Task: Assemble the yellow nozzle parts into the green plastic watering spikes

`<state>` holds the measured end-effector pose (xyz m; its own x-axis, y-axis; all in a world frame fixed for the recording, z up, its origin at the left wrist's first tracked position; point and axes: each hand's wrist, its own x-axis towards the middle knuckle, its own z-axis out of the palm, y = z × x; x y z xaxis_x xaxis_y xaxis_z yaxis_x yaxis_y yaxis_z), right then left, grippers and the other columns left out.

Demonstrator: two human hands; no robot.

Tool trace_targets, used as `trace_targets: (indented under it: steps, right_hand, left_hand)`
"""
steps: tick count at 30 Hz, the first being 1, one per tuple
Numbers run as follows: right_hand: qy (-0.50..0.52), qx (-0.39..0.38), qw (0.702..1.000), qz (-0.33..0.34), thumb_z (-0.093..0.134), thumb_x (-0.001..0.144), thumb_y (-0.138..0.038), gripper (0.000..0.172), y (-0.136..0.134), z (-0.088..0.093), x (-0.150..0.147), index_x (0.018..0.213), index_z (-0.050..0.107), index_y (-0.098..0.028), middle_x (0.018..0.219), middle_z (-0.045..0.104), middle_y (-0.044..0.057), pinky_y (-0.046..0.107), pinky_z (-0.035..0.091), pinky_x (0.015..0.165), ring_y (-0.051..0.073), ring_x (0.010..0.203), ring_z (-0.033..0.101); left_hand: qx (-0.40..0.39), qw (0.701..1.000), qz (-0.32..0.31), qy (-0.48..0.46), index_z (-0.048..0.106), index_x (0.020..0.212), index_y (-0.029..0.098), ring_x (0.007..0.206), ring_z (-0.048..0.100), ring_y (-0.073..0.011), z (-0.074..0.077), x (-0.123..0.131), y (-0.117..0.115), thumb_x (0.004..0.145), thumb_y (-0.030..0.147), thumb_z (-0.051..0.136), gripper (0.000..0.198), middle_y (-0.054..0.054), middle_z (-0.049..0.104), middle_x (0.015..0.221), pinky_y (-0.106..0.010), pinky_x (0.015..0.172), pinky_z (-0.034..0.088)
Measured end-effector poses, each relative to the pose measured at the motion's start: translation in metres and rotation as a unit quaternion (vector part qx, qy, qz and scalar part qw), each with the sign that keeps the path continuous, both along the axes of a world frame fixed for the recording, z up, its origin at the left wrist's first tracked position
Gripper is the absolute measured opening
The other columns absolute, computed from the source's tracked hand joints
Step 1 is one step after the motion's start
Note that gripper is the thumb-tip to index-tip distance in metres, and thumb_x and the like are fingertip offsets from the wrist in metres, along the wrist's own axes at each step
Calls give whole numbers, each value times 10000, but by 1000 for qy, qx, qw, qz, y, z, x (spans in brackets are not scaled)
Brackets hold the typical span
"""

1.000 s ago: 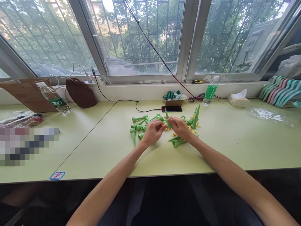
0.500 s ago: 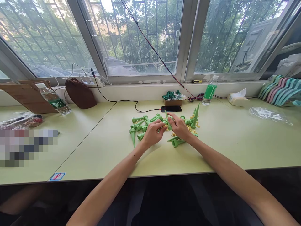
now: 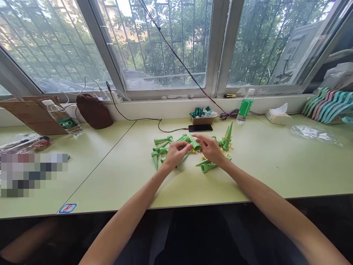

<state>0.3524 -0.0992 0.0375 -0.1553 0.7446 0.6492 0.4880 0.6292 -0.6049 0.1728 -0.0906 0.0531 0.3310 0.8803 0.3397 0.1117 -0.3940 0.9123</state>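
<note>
My right hand (image 3: 211,149) grips a green cone (image 3: 196,144), tilted so that its hollow wide end faces me. Close to its left side, the fingers of my left hand (image 3: 176,152) are pinched together; whatever they hold is too small to make out. Several green cones lie around my left hand, one (image 3: 154,159) with its tip pointing toward me. Beside my right hand a green cone (image 3: 228,137) stands upright among small yellow pieces (image 3: 231,148). Another cone (image 3: 208,168) lies below my right hand.
Behind the cones are a black phone (image 3: 200,127) on a cable and a small box (image 3: 202,120). A bottle (image 3: 245,106), tissues (image 3: 278,113) and hangers (image 3: 328,106) stand right. Another bottle (image 3: 64,119), a brown bag (image 3: 94,111) and cardboard (image 3: 30,115) are left.
The green cone between my hands has tipped over, so its open end now faces me. My left hand has shifted slightly left, uncovering a cone lying beside it.
</note>
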Motion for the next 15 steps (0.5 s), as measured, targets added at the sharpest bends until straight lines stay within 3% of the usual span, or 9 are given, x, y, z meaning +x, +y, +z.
trace_targets:
  steps: [9, 15]
  right_hand:
    - [-2, 13, 999, 49, 506, 936, -328, 307, -2, 4, -1, 1180, 660, -224, 981, 639, 79, 250, 459, 572, 131, 643, 550]
    - [10, 5, 999, 47, 526, 929, -333, 239, -4, 6, -2, 1029, 696, -198, 907, 642, 66, 251, 439, 598, 141, 672, 555]
  left_hand:
    - [-106, 987, -46, -113, 661, 649, 128, 543, 464, -91, 0, -5, 9, 726, 428, 739, 319, -31, 580, 627, -230, 484, 371]
    - [-103, 988, -66, -96, 651, 671, 133, 519, 447, -80, -1, -5, 8, 739, 469, 725, 351, -28, 583, 630, -231, 479, 357]
